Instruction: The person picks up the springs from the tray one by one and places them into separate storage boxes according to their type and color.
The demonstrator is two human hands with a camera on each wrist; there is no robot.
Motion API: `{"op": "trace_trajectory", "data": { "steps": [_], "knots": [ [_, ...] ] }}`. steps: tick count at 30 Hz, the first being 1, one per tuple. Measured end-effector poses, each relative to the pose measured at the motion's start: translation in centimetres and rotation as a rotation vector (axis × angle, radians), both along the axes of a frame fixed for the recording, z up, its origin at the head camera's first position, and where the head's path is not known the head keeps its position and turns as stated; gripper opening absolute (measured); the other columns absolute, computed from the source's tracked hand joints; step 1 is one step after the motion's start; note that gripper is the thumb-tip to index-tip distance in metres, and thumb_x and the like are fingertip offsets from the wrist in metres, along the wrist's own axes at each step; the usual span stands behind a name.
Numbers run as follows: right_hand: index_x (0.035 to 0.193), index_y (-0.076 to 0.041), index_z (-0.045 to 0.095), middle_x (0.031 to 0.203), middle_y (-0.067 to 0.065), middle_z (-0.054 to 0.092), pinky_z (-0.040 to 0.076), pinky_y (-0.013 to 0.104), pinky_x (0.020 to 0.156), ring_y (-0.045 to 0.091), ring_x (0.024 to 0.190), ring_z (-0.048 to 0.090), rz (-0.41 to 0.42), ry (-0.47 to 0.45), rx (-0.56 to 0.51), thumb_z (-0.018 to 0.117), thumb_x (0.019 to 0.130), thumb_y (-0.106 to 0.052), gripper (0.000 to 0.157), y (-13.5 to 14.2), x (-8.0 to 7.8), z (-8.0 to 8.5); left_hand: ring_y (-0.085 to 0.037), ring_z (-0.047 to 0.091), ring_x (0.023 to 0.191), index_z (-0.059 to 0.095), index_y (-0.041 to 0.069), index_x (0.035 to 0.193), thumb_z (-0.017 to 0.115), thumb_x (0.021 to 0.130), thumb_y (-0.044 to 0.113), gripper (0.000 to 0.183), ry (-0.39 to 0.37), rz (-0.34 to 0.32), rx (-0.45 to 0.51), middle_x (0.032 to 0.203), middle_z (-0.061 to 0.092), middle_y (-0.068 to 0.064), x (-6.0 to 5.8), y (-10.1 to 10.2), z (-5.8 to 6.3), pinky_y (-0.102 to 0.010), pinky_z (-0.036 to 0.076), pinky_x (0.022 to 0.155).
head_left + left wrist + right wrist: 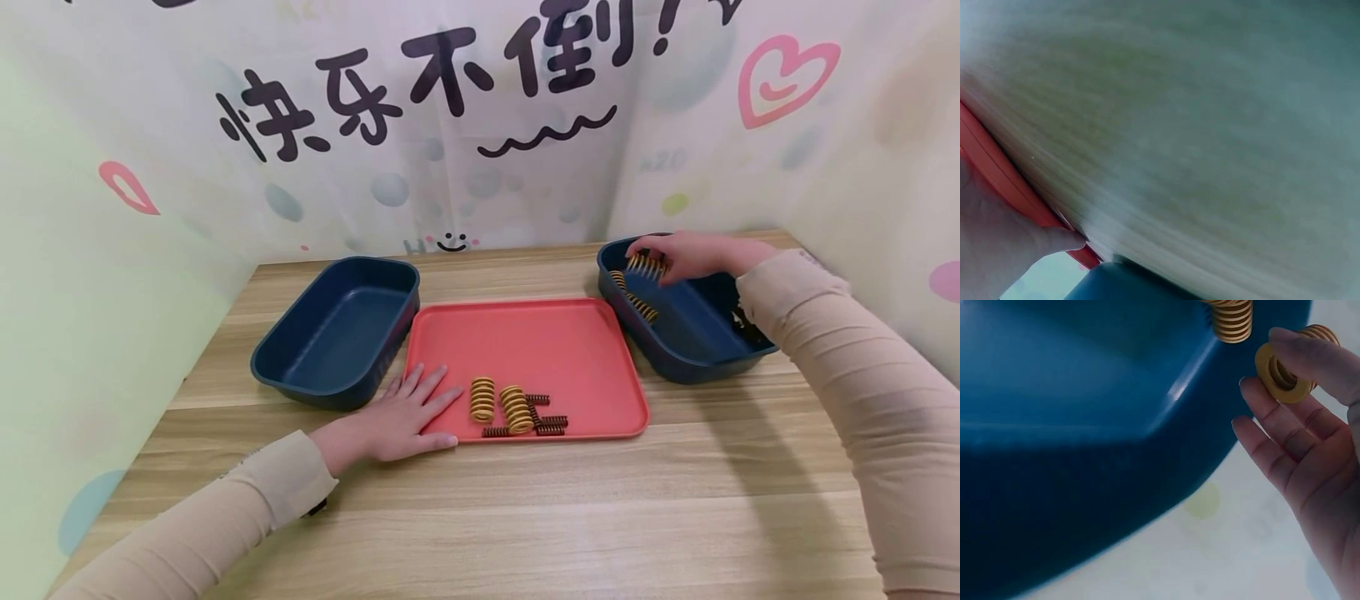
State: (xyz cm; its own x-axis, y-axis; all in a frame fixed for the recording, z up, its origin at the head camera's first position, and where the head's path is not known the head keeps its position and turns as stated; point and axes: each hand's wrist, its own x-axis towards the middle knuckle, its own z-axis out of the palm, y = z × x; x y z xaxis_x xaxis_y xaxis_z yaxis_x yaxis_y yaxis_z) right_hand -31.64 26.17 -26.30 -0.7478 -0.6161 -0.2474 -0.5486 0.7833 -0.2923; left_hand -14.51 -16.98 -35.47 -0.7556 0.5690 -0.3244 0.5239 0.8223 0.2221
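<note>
My right hand pinches a yellow coil spring above the right blue bin. In the right wrist view the spring sits between thumb and fingers, its flat ring end showing. More yellow springs lie along the left wall inside that bin. My left hand rests with spread, straight fingers on the left front corner of the red tray. Right of it, two yellow springs and several small dark springs lie near the tray's front edge.
Another blue bin stands left of the tray, with nothing seen inside. Small dark pieces lie at the right side of the right bin, partly hidden by the sleeve. Behind the wooden table hangs a printed cloth.
</note>
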Motion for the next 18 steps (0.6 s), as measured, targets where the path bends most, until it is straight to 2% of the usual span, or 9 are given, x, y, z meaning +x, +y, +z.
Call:
{"op": "trace_trajectory", "data": {
  "steps": [7,10,18],
  "knots": [
    [0.129,-0.002,0.039,0.109,0.021,0.051,0.048,0.044,0.078,0.032,0.096,0.053,-0.058,-0.075,-0.058,0.067,0.077,0.002,0.059,0.6,-0.6,-1.2,-0.036,-0.009,0.139,0.017,0.026,0.147,0.037,0.086,0.066,0.076,0.003,-0.001,-0.01,0.155,-0.002,-0.006,0.0,0.0,0.0,-0.057,0.004,0.108],
    [0.129,-0.001,0.04,0.108,0.021,0.053,0.049,0.042,0.076,0.033,0.098,0.053,-0.066,-0.08,-0.062,0.067,0.077,0.002,0.059,0.9,-0.8,-1.8,-0.036,-0.009,0.139,0.017,0.026,0.147,0.037,0.086,0.066,0.076,0.005,-0.002,-0.01,0.155,-0.002,-0.006,0.0,0.1,0.0,-0.057,0.004,0.108],
    [0.128,0.001,0.039,0.098,0.02,0.056,0.049,0.038,0.073,0.027,0.087,0.054,-0.095,-0.154,-0.063,0.067,0.077,0.001,0.058,1.5,-1.3,-3.2,-0.037,-0.008,0.139,0.017,0.026,0.147,0.037,0.086,0.066,0.076,0.008,-0.008,-0.008,0.155,-0.001,-0.007,0.0,0.1,0.1,-0.057,0.004,0.108]
  ]
}}
